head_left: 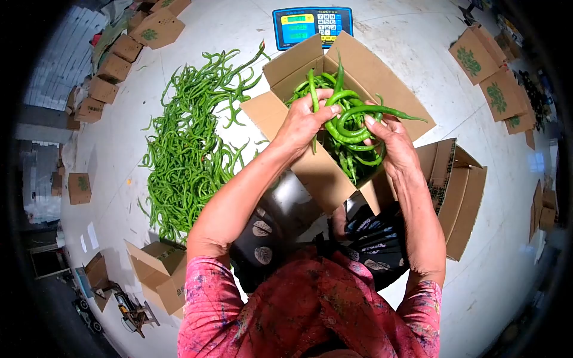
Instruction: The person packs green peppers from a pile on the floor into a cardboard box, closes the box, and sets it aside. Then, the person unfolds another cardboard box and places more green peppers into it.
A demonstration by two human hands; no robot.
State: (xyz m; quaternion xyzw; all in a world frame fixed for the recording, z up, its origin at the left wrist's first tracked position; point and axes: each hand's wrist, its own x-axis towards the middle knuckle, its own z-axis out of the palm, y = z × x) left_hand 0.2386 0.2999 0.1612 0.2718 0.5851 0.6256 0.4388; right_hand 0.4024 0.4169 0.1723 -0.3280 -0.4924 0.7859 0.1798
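Long green chili peppers [352,132] are gathered between my two hands, above an open cardboard box [325,173]. My left hand [304,122] is closed around some of them at the box's left side, thumb on top. On the right, my right hand [391,140] grips more curled peppers, its thumb pressed over them. More green peppers lie inside the box beneath my hands, partly hidden by them. The box's flaps are folded outward. Behind it stands a blue digital scale [313,27] with lit displays and a keypad.
A large pile of green peppers [185,155] is spread on the floor to the left. Another open carton [459,197] stands at the right, and one more open carton [158,274] at the lower left. Printed boxes [495,89] line the right side.
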